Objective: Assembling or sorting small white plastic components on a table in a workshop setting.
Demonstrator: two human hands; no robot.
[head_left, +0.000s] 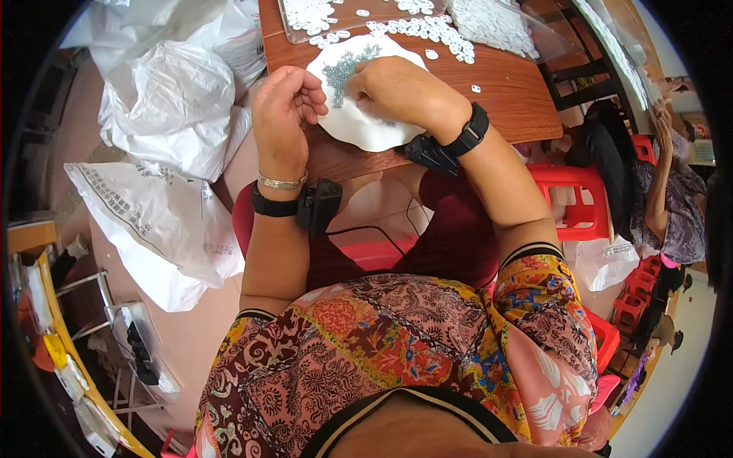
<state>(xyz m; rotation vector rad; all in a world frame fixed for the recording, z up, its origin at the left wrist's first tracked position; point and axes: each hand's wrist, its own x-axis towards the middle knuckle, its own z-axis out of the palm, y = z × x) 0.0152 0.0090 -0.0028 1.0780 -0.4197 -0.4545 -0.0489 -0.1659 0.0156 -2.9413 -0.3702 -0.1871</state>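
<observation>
Sorting small grey parts on a white dish, apparently midway

Left hand [284,107] curled loosely at the white dish [359,122] edge, grip contents unclear; right hand [397,88] fingers down on grey parts [343,69]; dish at wooden table [504,99] near edge; many white pieces [427,30] beyond, seemingly waiting.

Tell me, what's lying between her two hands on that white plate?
In the head view, a small heap of tiny grey metal parts lies on the white plate, between the left hand and the right hand.
</observation>
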